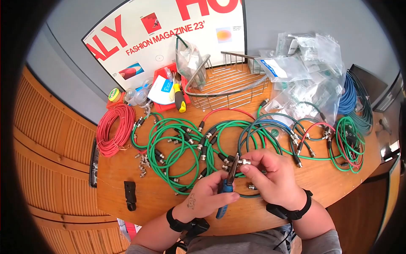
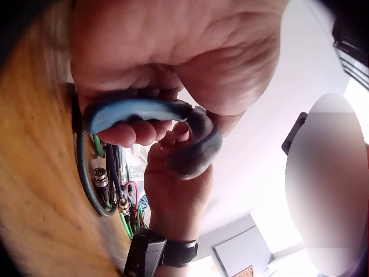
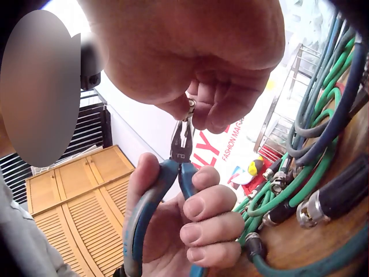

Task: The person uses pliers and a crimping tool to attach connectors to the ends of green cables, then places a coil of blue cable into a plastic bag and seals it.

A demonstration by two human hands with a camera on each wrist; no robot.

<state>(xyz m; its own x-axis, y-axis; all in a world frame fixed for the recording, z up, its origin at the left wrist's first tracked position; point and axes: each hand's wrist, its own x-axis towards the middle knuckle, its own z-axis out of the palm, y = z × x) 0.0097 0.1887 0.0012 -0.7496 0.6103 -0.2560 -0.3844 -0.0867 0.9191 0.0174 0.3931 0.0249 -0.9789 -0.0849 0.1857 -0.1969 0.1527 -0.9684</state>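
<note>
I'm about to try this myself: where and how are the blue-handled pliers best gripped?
Grip the blue-handled pliers by their curved handles, probably from the near left side, as the left hand does. The handles spread apart, suiting a palm and wrapped fingers. The jaws point up and away, toward the metal connector in the right hand, so this approach should keep them clear.

Blue-handled pliers were held up to a small silver BNC connector.
The pliers pointed away from the person, bare steel jaws foremost, the worn blue-and-dark handles spread in the left hand. The stubby, shiny connector sat right by the jaw tips, pinched in the right hand; whether they gripped it I couldn't tell.
</note>
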